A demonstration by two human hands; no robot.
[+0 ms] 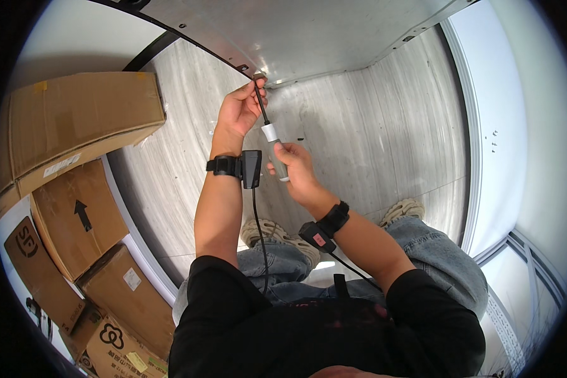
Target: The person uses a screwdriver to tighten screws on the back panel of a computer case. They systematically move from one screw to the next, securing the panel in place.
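Note:
A screwdriver (263,106) with a dark shaft and a grey and white handle slants up to the lower edge of a large metal panel (321,44). My right hand (299,171) is wrapped round its handle. At the shaft's far end, my left hand (239,112) has its thumb and fingers closed about the tip, close against the panel's edge. Whether a screw or other small part is also between those fingers is hidden. Both wrists carry black strapped devices with cables.
Cardboard boxes (85,123) are piled along the left. Several small dark screw-like pieces (494,141) lie on a white surface at the right. Under the panel is a grey wood-pattern floor (359,132), with a small dark piece (300,139) near my right hand.

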